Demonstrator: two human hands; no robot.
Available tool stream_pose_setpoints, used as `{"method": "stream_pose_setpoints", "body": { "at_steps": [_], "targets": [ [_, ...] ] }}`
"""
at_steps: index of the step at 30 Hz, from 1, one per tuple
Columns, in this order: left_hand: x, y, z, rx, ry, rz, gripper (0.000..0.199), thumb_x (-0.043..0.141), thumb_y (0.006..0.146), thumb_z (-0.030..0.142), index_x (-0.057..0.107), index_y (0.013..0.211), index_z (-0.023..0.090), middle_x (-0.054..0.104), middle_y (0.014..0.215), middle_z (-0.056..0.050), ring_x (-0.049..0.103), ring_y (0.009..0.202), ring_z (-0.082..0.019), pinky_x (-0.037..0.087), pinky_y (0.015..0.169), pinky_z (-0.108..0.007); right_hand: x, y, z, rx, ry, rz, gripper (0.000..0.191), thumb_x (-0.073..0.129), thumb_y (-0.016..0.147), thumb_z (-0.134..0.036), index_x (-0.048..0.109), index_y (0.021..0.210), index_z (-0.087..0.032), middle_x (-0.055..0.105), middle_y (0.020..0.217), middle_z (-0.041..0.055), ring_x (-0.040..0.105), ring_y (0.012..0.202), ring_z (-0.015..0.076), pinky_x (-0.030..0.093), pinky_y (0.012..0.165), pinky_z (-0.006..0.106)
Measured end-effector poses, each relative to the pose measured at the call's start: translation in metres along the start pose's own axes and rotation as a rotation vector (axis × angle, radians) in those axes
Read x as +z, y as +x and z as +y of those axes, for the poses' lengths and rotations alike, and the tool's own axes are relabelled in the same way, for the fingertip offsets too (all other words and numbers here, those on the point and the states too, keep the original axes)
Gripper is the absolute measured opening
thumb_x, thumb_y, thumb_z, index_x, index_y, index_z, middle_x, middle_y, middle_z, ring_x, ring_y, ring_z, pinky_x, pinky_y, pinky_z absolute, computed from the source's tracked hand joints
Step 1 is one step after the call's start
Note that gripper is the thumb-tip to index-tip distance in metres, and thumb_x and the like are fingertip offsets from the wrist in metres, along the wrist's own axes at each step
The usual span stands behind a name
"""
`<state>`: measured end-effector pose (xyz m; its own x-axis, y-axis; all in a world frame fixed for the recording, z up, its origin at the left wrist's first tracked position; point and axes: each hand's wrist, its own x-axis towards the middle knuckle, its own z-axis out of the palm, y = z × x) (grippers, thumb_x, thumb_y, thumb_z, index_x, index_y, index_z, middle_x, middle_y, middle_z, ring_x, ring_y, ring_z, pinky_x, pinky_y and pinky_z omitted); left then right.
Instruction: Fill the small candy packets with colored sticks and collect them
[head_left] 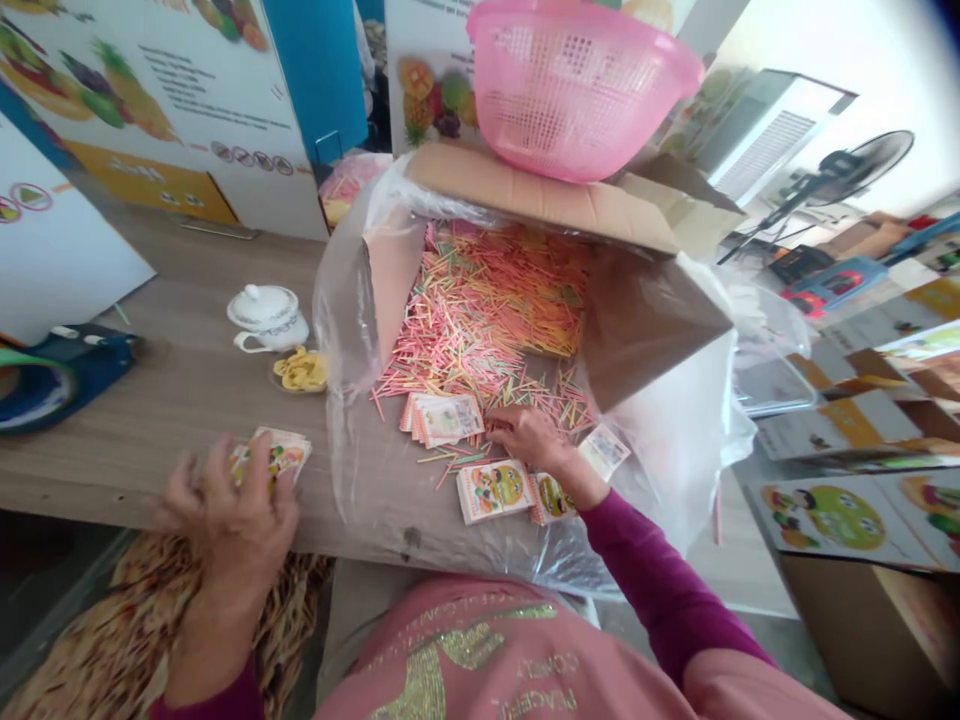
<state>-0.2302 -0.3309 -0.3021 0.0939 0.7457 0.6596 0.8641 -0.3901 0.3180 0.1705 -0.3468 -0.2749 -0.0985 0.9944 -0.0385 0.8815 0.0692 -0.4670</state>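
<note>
On the left of the table, my left hand (232, 500) lies spread over a small stack of printed packets (289, 455), its fingers apart and somewhat blurred. My right hand (529, 435) is at the front of an open cardboard box, fingertips bent together beside a fanned pile of packets (444, 418); whatever they pinch is too small to make out. Colourful thin sticks (495, 300) fill the box and spill toward the hand. Below the right hand sit a neat packet stack (495, 490) and a second stack (553, 498). A single packet (604, 452) lies right of the wrist.
A pink basket (577, 90) stands behind the box (645, 320), which is wrapped in clear plastic. At the left are a lidded white cup (266, 318), a small dish of yellow pieces (301, 370) and a blue tape dispenser (97, 365). Printed cartons (825, 515) are stacked at right.
</note>
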Motion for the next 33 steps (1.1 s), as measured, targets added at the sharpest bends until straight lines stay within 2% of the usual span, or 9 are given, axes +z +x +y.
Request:
{"method": "stream_pose_setpoints", "body": {
  "at_steps": [2, 4, 8, 11, 14, 18, 24, 29, 33],
  "targets": [
    [0.013, 0.008, 0.032, 0.133, 0.035, 0.001, 0.031, 0.065, 0.091, 0.026, 0.074, 0.120, 0.023, 0.063, 0.139, -0.018, 0.046, 0.136, -0.043, 0.038, 0.110, -0.067, -0.003, 0.001, -0.011, 0.024, -0.108, -0.048, 0.030, 0.062, 0.096, -0.029, 0.078, 0.122, -0.027, 0.079, 0.122, 0.0060, 0.073, 0.107, 0.0231, 0.054, 0.089, 0.030],
    [0.029, 0.015, 0.064, 0.255, -0.020, -0.115, 0.022, 0.063, 0.093, 0.026, 0.078, 0.109, 0.025, 0.071, 0.129, -0.013, 0.055, 0.125, -0.036, 0.039, 0.108, -0.061, -0.011, 0.002, -0.017, 0.067, -0.238, -0.054, 0.033, 0.055, 0.099, -0.023, 0.078, 0.122, -0.026, 0.079, 0.118, 0.0077, 0.074, 0.102, 0.0228, 0.053, 0.085, 0.029],
    [0.065, 0.029, 0.099, 0.256, -0.236, -0.232, 0.021, 0.060, 0.096, 0.026, 0.080, 0.092, 0.026, 0.079, 0.108, -0.007, 0.062, 0.105, -0.029, 0.041, 0.102, -0.053, -0.027, 0.002, -0.035, 0.039, -0.372, -0.002, 0.032, 0.051, 0.100, -0.018, 0.080, 0.113, -0.022, 0.079, 0.108, 0.0108, 0.072, 0.101, 0.0223, 0.051, 0.085, 0.029],
    [0.088, 0.043, 0.104, 0.221, -0.490, -0.314, 0.023, 0.059, 0.096, 0.027, 0.080, 0.087, 0.023, 0.080, 0.096, -0.009, 0.066, 0.094, -0.026, 0.048, 0.092, -0.045, -0.022, 0.003, -0.065, -0.183, -0.364, -0.091, 0.028, 0.052, 0.101, -0.021, 0.080, 0.103, -0.021, 0.077, 0.107, 0.0106, 0.071, 0.101, 0.0220, 0.051, 0.088, 0.029],
    [0.104, 0.056, 0.105, 0.152, -0.708, -0.427, 0.022, 0.058, 0.095, 0.027, 0.079, 0.091, 0.021, 0.079, 0.089, -0.009, 0.069, 0.086, -0.023, 0.053, 0.082, -0.037, -0.001, 0.006, -0.096, -0.309, -0.430, -0.246, 0.026, 0.055, 0.098, -0.018, 0.078, 0.109, -0.016, 0.076, 0.109, 0.0135, 0.073, 0.099, 0.0260, 0.054, 0.084, 0.034],
    [0.114, 0.068, 0.105, 0.158, -0.751, -0.592, 0.019, 0.061, 0.091, 0.021, 0.079, 0.088, 0.019, 0.079, 0.089, -0.009, 0.071, 0.086, -0.022, 0.054, 0.082, -0.034, 0.020, 0.012, -0.111, -0.263, -0.512, -0.315, 0.031, 0.055, 0.097, -0.017, 0.073, 0.120, -0.006, 0.075, 0.112, 0.0212, 0.073, 0.106, 0.0333, 0.057, 0.088, 0.040],
    [0.113, 0.080, 0.101, 0.297, -0.652, -0.769, 0.018, 0.061, 0.090, 0.018, 0.078, 0.091, 0.017, 0.077, 0.089, -0.008, 0.069, 0.088, -0.021, 0.050, 0.082, -0.031, 0.003, 0.009, -0.099, -0.171, -0.432, -0.351, 0.032, 0.052, 0.098, -0.019, 0.072, 0.122, -0.014, 0.074, 0.123, 0.0173, 0.072, 0.113, 0.0308, 0.058, 0.093, 0.038],
    [0.118, 0.090, 0.103, 0.328, -0.506, -0.830, 0.017, 0.072, 0.079, 0.019, 0.078, 0.095, 0.019, 0.074, 0.098, -0.006, 0.066, 0.093, -0.021, 0.047, 0.083, -0.029, 0.006, 0.005, -0.102, -0.126, -0.475, -0.344, 0.035, 0.060, 0.096, -0.026, 0.072, 0.124, -0.009, 0.074, 0.119, 0.0217, 0.072, 0.113, 0.0353, 0.058, 0.094, 0.042],
    [0.123, 0.096, 0.105, 0.357, -0.484, -0.870, 0.016, 0.072, 0.076, 0.019, 0.076, 0.091, 0.019, 0.073, 0.095, -0.005, 0.064, 0.089, -0.019, 0.046, 0.080, -0.027, 0.019, 0.006, -0.110, -0.142, -0.506, -0.319, 0.032, 0.056, 0.096, -0.019, 0.075, 0.120, -0.007, 0.075, 0.113, 0.0231, 0.073, 0.108, 0.0360, 0.059, 0.089, 0.045]
  ]
}}
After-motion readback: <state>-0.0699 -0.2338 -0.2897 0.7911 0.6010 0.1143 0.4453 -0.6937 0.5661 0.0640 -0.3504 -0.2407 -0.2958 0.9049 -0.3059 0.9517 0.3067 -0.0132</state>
